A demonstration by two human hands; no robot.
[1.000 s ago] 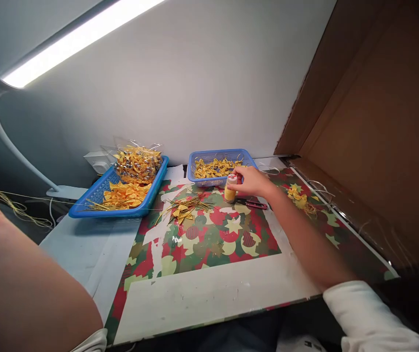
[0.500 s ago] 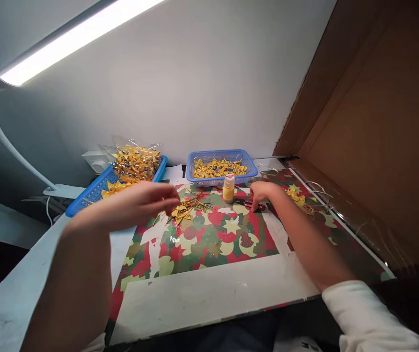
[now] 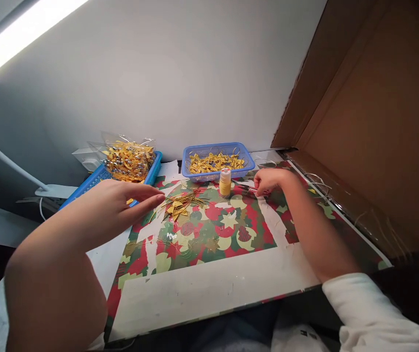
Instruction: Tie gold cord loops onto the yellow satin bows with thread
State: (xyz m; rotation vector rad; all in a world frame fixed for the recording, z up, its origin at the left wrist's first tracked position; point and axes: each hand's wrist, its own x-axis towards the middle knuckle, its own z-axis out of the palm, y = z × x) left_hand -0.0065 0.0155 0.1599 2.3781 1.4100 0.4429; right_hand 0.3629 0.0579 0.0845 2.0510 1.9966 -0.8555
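My left hand [image 3: 129,203] hovers at the left, its thumb and fingers stretched out with a gap between them and nothing visible in them. Just right of its fingertips lies a pile of yellow leaf-like pieces [image 3: 177,209] with thin gold wire stems. My right hand [image 3: 268,181] has its fingers curled over the handles of small scissors [image 3: 246,187], whose dark blades point left on the table. Most of the handles are hidden. Between the two hands a small bottle [image 3: 225,183] with yellow contents and a whitish cap stands upright.
A blue basket [image 3: 183,168] of yellow pieces stands at the back. At the left, another blue basket [image 3: 156,168] carries a clear bag [image 3: 131,159] of yellow and silvery pieces. A cardboard wall [image 3: 370,112] rises on the right, with loose wires [image 3: 319,183] beside it.
My left hand has moved left, away from the wire-stemmed pile, and its fingers have spread. My right hand remains at the scissors. The view has shifted slightly.
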